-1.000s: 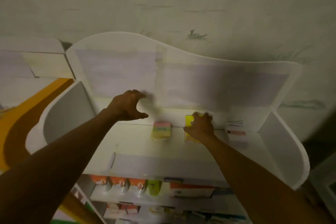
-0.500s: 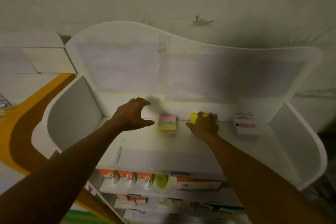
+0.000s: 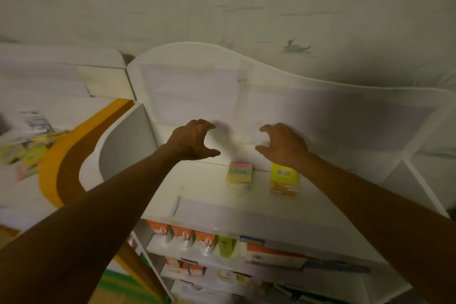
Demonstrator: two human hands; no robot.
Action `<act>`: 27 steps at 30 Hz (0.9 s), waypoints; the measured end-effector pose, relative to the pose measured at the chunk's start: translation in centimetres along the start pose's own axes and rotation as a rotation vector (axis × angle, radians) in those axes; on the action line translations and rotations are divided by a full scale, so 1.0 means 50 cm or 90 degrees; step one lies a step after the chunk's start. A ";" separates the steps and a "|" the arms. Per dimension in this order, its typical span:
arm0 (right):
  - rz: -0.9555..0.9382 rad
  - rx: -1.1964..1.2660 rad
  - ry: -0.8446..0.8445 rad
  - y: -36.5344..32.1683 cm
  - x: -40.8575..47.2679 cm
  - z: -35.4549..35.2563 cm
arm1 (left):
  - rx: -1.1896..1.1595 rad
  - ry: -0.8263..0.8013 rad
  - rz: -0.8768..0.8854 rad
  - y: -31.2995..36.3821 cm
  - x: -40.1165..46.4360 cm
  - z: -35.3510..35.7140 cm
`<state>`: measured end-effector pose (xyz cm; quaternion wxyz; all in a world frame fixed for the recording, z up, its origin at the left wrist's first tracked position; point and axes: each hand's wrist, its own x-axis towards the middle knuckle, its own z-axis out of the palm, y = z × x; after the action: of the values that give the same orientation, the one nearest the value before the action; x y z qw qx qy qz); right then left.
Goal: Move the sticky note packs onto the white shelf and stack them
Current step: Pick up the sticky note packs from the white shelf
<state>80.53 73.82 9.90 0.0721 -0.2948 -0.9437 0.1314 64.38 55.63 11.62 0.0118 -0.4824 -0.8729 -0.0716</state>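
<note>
Both of your hands hover above the top board of the white shelf (image 3: pixel 202 195), near the middle of the frame. Your left hand (image 3: pixel 191 140) has its fingers (image 3: pixel 206 124) spread and hooked like a claw, thumb held apart, gripping nothing. Your right hand (image 3: pixel 283 143) mirrors it just to the right: fingers apart, loosely curved, also holding nothing. A gap separates the two hands.

Below that gap, the pink-and-yellow sticky note pack (image 3: pixel 239 173) lies flat on the shelf top, close to the back panel. Just to its right, beside it but not touching, lies the yellow sticky note pack (image 3: pixel 283 179), partly under your right wrist in the picture. The two packs sit side by side, not stacked. Neither hand touches a pack.

In the lower centre of the frame, the lower shelf tiers hold a row of orange-and-white boxes (image 3: pixel 182 233) and other blurred packages. At the left edge of the frame, more yellow and pink packs (image 3: pixel 27 155) lie on a pale surface, too blurred to tell apart. An orange and brown curved band (image 3: pixel 56 168) runs beside the shelf's left side panel.
</note>
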 end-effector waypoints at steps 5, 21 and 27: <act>-0.063 -0.020 0.012 -0.093 0.013 -0.061 | 0.019 0.030 -0.043 -0.073 -0.041 -0.073; -0.213 0.011 0.052 -0.684 -0.025 -0.054 | 0.090 0.128 -0.146 -0.568 -0.389 -0.327; -0.257 0.013 0.033 -0.937 -0.033 0.021 | 0.110 0.131 -0.204 -0.791 -0.564 -0.390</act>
<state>56.46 35.57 22.44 0.1240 -0.1024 -0.9801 0.1166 45.11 8.54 23.89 0.1305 -0.3251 -0.9355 -0.0463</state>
